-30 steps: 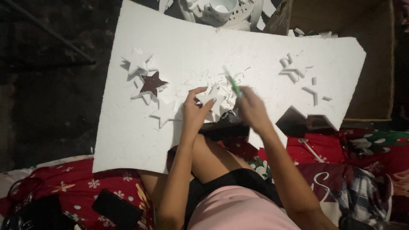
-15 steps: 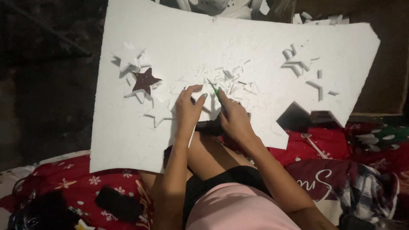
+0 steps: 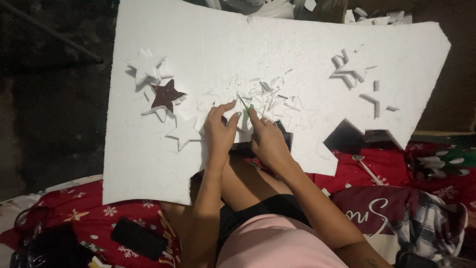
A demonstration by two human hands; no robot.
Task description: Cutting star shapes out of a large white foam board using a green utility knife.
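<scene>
Cutting risk | right hand [image 3: 267, 141] fingers pinched on green cutter [image 3: 244, 105] | left hand [image 3: 220, 130] fingers spread flat on foam sheet [image 3: 248, 54], just beside blade | slip could nick fingertips or snap star outline

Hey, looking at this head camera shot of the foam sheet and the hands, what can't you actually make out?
- Green tool: only a thin sliver shows; the right hand covers the rest, so its kind is unclear.
- Foam under both hands: hidden by the left hand and the right.
- Foam sheet: top cut off by the frame edge.
- Dark object on the red cloth: too dim.
</scene>
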